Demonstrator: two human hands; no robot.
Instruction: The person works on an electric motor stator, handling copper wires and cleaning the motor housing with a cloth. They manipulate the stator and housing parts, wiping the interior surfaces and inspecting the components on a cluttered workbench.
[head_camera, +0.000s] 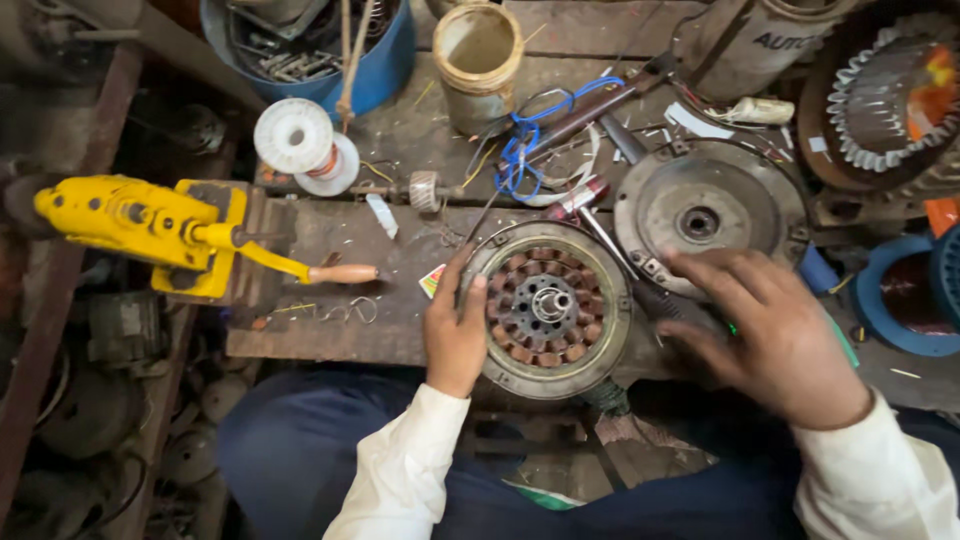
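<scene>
A round motor stator (548, 308) with copper windings and a steel centre hub lies on the worn wooden bench (330, 250) in front of me. My left hand (455, 325) grips its left rim, thumb up along the edge. My right hand (765, 325) hovers just right of the stator, fingers spread, over a dark tool handle (655, 300) and beside a round grey metal motor cover (705, 215). Both sleeves are white.
A yellow hand-crank winder (150, 228) with a wooden handle sits at the left. Behind are a white spool (296, 138), a tin can (479, 60), blue wire (530, 135), a blue bucket of parts (330, 50) and another wound stator (885, 95) at the far right.
</scene>
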